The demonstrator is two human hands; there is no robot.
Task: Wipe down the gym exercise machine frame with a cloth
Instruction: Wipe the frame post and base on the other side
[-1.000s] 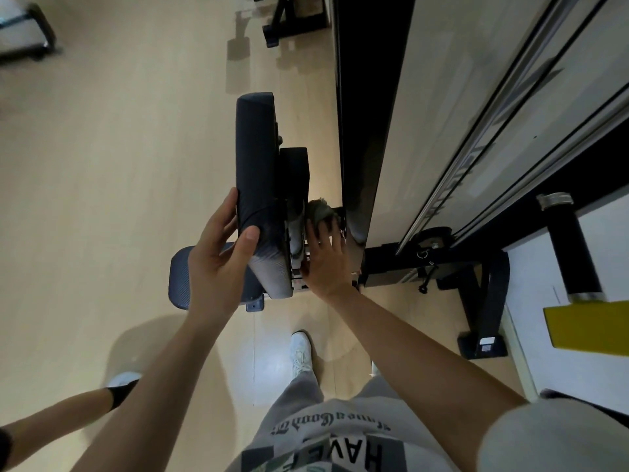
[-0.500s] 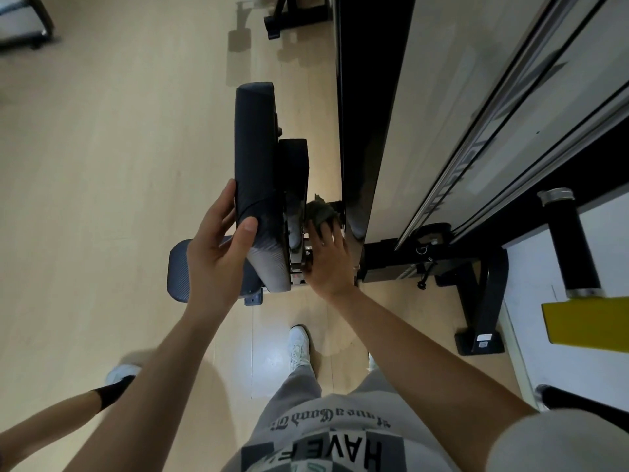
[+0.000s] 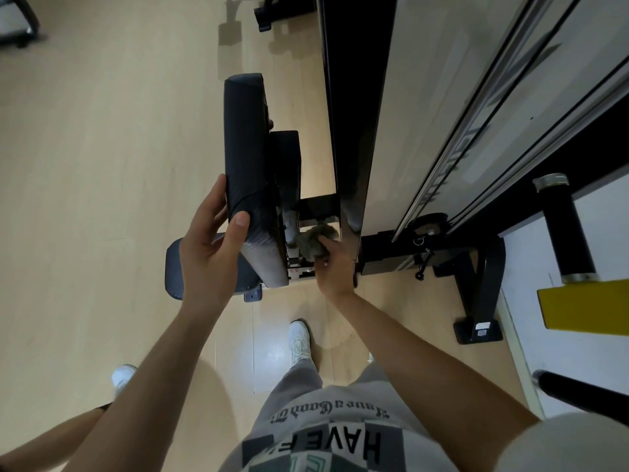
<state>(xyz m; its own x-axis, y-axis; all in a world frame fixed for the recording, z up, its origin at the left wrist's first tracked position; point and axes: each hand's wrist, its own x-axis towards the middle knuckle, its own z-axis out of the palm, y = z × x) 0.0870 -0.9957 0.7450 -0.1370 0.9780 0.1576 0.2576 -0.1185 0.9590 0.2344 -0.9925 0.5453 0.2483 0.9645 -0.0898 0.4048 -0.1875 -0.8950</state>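
So we're bracing the back pad, left grip curled round it, right grip bunching the cloth against the frame bracket; next probably wiping lower.

At the bottom centre, the shirt bears block letters "HAVE F", upside down to the camera; its gothic script line cannot be read.
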